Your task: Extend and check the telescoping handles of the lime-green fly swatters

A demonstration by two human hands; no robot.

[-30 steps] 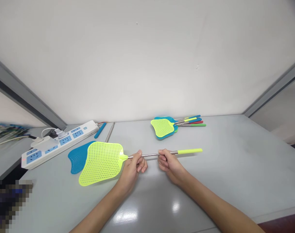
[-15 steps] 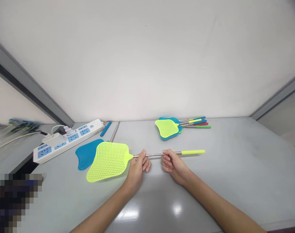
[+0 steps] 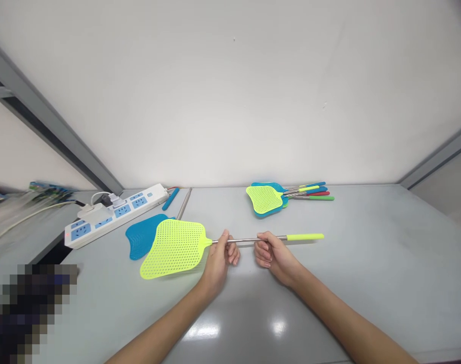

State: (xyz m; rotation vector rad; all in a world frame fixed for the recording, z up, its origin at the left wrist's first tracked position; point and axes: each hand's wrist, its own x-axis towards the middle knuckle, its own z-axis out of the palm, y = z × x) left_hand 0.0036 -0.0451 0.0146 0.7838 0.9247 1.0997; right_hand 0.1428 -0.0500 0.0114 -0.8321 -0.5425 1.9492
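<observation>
A yellow-green fly swatter (image 3: 175,247) with a perforated head, a metal rod and a yellow grip lies level across my two hands. My left hand (image 3: 221,258) pinches the rod close to the head. Farther along, my right hand (image 3: 273,255) is closed round the rod, near where the yellow grip begins at right. Partly covered by the yellow head is a blue fly swatter (image 3: 141,237) on the table, its metal rod pointing away. Beside that rod lies a loose blue handle grip (image 3: 170,199).
Several stacked fly swatters (image 3: 266,199), yellow on top, lie at the back with handles to the right. A white power strip (image 3: 116,216) with plugs stretches along the left. Packaged items (image 3: 50,194) lie beyond it. A wall (image 3: 238,101) closes the back of the table.
The whole view has shifted slightly, so things sit a little farther right. Both hands keep the same hold on the yellow fly swatter.
</observation>
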